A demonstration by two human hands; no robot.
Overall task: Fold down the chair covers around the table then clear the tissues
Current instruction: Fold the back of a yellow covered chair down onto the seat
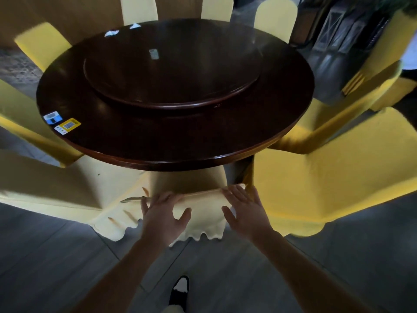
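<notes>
Both hands (left hand (163, 213), right hand (244, 211)) flat on chair cover (203, 219).

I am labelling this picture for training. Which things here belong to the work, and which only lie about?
Belong to the work:
- yellow chair cover, both hands flat on it: left hand, right hand
- other covered chairs, e.g.
- white tissues at the table's far edge

Only lying about:
- cards on the round table
- turntable

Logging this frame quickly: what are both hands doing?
Left hand: open, fingers spread on the pale yellow fabric chair cover.
Right hand: open, likewise.
</notes>
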